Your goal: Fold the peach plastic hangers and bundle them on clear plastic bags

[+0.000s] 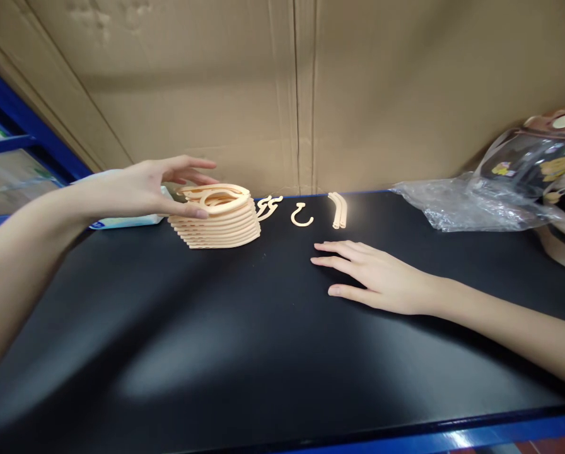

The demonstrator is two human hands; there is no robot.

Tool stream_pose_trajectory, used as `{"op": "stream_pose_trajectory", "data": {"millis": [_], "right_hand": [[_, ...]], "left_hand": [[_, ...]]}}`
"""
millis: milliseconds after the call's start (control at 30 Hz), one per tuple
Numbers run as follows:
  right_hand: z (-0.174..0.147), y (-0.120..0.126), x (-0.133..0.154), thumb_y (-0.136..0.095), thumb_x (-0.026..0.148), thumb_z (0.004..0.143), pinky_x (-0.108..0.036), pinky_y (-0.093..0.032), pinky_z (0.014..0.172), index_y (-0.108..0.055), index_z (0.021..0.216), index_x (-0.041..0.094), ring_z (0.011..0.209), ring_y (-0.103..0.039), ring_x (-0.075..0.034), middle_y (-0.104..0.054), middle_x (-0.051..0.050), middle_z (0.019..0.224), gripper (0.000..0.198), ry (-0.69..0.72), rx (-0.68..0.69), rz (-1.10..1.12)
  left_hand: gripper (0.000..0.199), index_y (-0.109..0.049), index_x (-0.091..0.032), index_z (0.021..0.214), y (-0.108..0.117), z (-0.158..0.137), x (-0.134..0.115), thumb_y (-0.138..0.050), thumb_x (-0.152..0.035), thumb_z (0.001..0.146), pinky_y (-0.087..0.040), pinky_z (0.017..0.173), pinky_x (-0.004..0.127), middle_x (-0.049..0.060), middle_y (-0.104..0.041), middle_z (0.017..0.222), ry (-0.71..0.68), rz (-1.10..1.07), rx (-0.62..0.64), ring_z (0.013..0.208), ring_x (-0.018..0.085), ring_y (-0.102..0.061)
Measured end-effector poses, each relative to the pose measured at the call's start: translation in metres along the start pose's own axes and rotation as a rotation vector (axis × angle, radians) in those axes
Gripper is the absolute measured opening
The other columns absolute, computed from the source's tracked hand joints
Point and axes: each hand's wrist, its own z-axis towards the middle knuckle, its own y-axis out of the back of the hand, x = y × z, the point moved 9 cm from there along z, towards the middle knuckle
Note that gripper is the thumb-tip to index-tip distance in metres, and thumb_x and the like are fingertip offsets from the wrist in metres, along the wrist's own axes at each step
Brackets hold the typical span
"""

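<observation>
A neat stack of cream plastic hanger pieces [223,230] sits left of centre on the black tabletop, an arched piece uppermost. My left hand [162,186] reaches over the stack's left end. Its thumb lies along the near side of the top piece, and the fingers are spread above the far side; I cannot tell how firmly it touches. My right hand [370,274] rests open on the table, palm down and holding nothing. Beyond its fingertips lie one loose hanger hook [302,217] and a pair of slim curved bars [338,210]. More hooks [269,207] lie against the stack's right side.
A tall cardboard sheet [207,94] stands along the table's back edge. Behind my left wrist is a pale soft packet [131,221], partly hidden. At the right are a crumpled clear plastic bag [462,202] and a transparent bag with brown trim [528,161]. Blue framing [36,126] rises at left.
</observation>
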Motion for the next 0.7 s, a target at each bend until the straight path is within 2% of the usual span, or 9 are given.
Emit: {"op": "stream_pose_trajectory", "data": {"millis": [133, 300, 433, 600, 700], "right_hand": [[-0.0007, 0.0000, 0.0006, -0.036, 0.053, 0.097, -0.051, -0.035, 0.111, -0.048, 0.141, 0.020, 0.135, -0.042, -0.028, -0.042, -0.011, 0.150, 0.056, 0.006, 0.000, -0.005], [-0.0002, -0.0004, 0.0002, -0.036, 0.054, 0.097, -0.051, -0.035, 0.111, -0.047, 0.141, 0.020, 0.135, -0.041, -0.028, -0.041, -0.010, 0.151, 0.057, 0.006, 0.005, -0.013], [0.0008, 0.0001, 0.0000, -0.036, 0.053, 0.097, -0.051, -0.035, 0.111, -0.048, 0.141, 0.019, 0.135, -0.041, -0.028, -0.042, -0.011, 0.150, 0.056, 0.009, -0.006, -0.010], [-0.0002, -0.0001, -0.0003, -0.037, 0.053, 0.097, -0.050, -0.034, 0.112, -0.048, 0.141, 0.020, 0.136, -0.041, -0.028, -0.042, -0.011, 0.150, 0.056, 0.016, -0.012, 0.000], [-0.0009, 0.0001, -0.0004, -0.037, 0.053, 0.097, -0.050, -0.035, 0.112, -0.048, 0.140, 0.020, 0.135, -0.042, -0.028, -0.042, -0.011, 0.150, 0.056, 0.017, -0.013, 0.000]], "left_hand": [[0.104, -0.045, -0.024, 0.139, -0.0016, -0.0009, -0.0058, -0.058, -0.084, 0.055, -0.045, 0.095, 0.043, 0.009, -0.064, 0.127, -0.003, 0.006, -0.004, 0.110, 0.023, -0.061], [0.105, -0.049, -0.028, 0.135, -0.0048, -0.0014, -0.0076, -0.059, -0.087, 0.049, -0.047, 0.094, 0.041, 0.004, -0.066, 0.124, 0.035, -0.023, -0.014, 0.111, 0.023, -0.060], [0.105, -0.048, -0.023, 0.137, -0.0050, -0.0016, -0.0090, -0.057, -0.085, 0.053, -0.048, 0.091, 0.039, 0.006, -0.064, 0.127, 0.010, -0.008, -0.008, 0.112, 0.023, -0.059], [0.099, -0.045, -0.022, 0.138, -0.0056, -0.0027, -0.0111, -0.053, -0.081, 0.059, -0.047, 0.092, 0.037, 0.004, -0.062, 0.130, 0.021, 0.074, 0.018, 0.114, 0.023, -0.058], [0.097, -0.044, -0.024, 0.139, -0.0064, -0.0024, -0.0111, -0.056, -0.077, 0.059, -0.046, 0.094, 0.037, 0.003, -0.061, 0.131, 0.038, 0.044, 0.024, 0.115, 0.022, -0.057]]}}
